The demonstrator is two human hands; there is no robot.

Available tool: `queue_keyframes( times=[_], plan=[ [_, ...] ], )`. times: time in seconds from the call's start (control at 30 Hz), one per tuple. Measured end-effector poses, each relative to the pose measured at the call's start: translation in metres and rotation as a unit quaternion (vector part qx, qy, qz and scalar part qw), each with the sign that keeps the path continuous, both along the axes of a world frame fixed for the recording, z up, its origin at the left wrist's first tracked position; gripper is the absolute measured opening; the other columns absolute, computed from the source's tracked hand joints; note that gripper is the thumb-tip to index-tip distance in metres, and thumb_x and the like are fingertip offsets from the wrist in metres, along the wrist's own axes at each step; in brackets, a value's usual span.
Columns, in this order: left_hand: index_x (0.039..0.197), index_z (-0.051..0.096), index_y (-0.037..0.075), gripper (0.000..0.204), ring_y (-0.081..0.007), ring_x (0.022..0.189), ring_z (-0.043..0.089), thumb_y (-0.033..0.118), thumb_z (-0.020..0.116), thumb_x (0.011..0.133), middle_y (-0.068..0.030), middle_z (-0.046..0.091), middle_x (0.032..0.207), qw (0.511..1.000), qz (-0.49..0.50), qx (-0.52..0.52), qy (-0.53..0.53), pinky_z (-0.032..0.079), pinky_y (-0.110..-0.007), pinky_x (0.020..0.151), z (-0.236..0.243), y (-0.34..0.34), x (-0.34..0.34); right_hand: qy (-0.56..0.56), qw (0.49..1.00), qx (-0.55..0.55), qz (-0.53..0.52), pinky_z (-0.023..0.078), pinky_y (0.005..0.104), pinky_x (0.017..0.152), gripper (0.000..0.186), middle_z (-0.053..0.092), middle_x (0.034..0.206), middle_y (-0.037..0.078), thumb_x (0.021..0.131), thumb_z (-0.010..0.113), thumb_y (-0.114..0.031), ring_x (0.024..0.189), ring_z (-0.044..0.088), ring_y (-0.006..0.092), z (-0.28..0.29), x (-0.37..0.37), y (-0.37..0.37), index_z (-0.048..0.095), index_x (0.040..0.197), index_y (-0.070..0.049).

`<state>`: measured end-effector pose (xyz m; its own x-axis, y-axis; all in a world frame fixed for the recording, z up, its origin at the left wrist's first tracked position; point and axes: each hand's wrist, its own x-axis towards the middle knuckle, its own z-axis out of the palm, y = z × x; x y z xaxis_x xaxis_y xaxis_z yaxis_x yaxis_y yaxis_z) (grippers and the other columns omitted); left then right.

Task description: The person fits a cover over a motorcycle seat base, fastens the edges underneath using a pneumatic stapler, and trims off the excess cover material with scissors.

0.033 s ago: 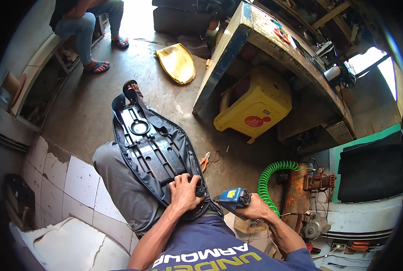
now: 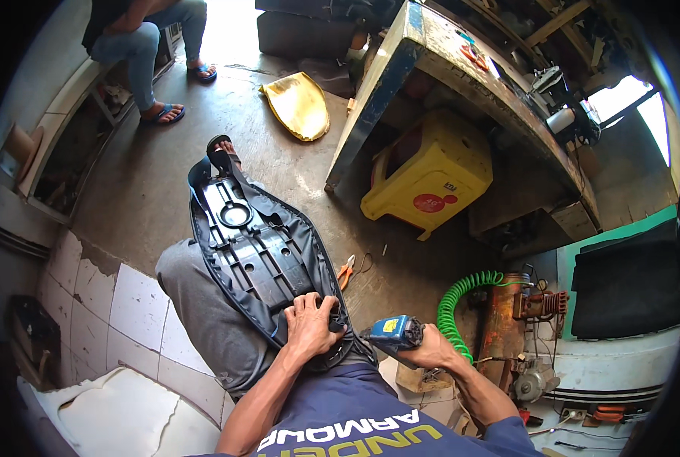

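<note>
A black motorcycle seat [image 2: 262, 247] lies upside down across my lap, its ribbed plastic base facing up. Black cover material [image 2: 303, 228] is folded over the rim all round it. At the seat's near end, my left hand [image 2: 309, 329] is closed on the cover's edge, fingers curled and pressing on it; the fingertips are partly hidden. My right hand [image 2: 434, 349] grips a blue staple gun [image 2: 393, 333], whose nose points left at the seat's near right edge. Whether the nose touches the cover I cannot tell. A green coiled air hose [image 2: 450, 308] runs behind my right hand.
Orange-handled pliers [image 2: 345, 273] lie on the floor right of the seat. Under a worn workbench [image 2: 462, 72] stands a yellow stool [image 2: 439, 171]. A rusty compressor [image 2: 501, 327] is at the right. A yellow seat-shaped piece [image 2: 300, 107] lies ahead; another person's legs [image 2: 143, 72] are at far left.
</note>
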<state>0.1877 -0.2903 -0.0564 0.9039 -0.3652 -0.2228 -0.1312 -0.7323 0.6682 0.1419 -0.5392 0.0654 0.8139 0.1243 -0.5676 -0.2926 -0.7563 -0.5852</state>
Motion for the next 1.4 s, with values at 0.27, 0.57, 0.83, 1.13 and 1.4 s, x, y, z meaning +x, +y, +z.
queue_keyframes(
  times=[0.27, 0.57, 0.83, 1.13, 1.4],
  plan=[
    [0.116, 0.064, 0.007, 0.063, -0.0374, 0.126, 0.038, 0.057, 0.075, 0.08, -0.0196, 0.046, 0.134, 0.985, 0.035, 0.14, -0.091, 0.031, -0.051, 0.097, -0.02, -0.014, -0.016, -0.051, 0.994, -0.01, 0.097, 0.058, 0.046, 0.074, 0.032, 0.071, 0.085, 0.024, 0.079, 0.074, -0.027, 0.081, 0.07, 0.0426, -0.034, 0.0, 0.009, 0.073, 0.101, -0.005],
    [0.116, 0.064, 0.007, 0.064, -0.0365, 0.128, 0.038, 0.059, 0.074, 0.08, -0.0188, 0.046, 0.137, 0.983, 0.038, 0.15, -0.095, 0.03, -0.051, 0.098, -0.02, -0.014, -0.022, -0.045, 0.976, -0.11, 0.182, 0.058, 0.0501, 0.074, 0.031, 0.071, 0.083, 0.023, 0.078, 0.07, -0.024, 0.08, 0.069, 0.0438, -0.014, 0.018, 0.025, 0.074, 0.106, -0.01],
    [0.117, 0.065, 0.009, 0.062, -0.0363, 0.129, 0.037, 0.058, 0.075, 0.08, -0.0182, 0.045, 0.138, 0.987, 0.048, 0.136, -0.074, 0.03, -0.051, 0.099, -0.012, -0.012, -0.018, -0.009, 0.969, -0.116, 0.219, 0.057, 0.051, 0.076, 0.031, 0.072, 0.086, 0.024, 0.08, 0.069, -0.027, 0.083, 0.069, 0.045, -0.009, 0.034, 0.023, 0.073, 0.106, -0.009],
    [0.119, 0.071, 0.021, 0.051, -0.035, 0.134, 0.039, 0.041, 0.084, 0.073, -0.0149, 0.05, 0.14, 0.997, 0.055, 0.056, 0.017, 0.029, -0.052, 0.107, 0.01, 0.001, -0.011, 0.058, 0.98, -0.103, 0.162, 0.058, 0.0498, 0.078, 0.036, 0.072, 0.087, 0.025, 0.081, 0.072, -0.033, 0.085, 0.069, 0.0457, -0.014, 0.031, 0.02, 0.074, 0.106, -0.007],
    [0.113, 0.07, 0.019, 0.051, -0.032, 0.13, 0.044, 0.033, 0.086, 0.067, -0.0123, 0.053, 0.135, 0.993, 0.09, 0.071, -0.031, 0.032, -0.051, 0.101, 0.006, -0.008, -0.015, -0.033, 0.979, -0.084, 0.181, 0.058, 0.0509, 0.074, 0.031, 0.071, 0.084, 0.025, 0.08, 0.07, -0.026, 0.08, 0.069, 0.0459, -0.012, 0.041, 0.037, 0.075, 0.105, -0.009]
  ],
)
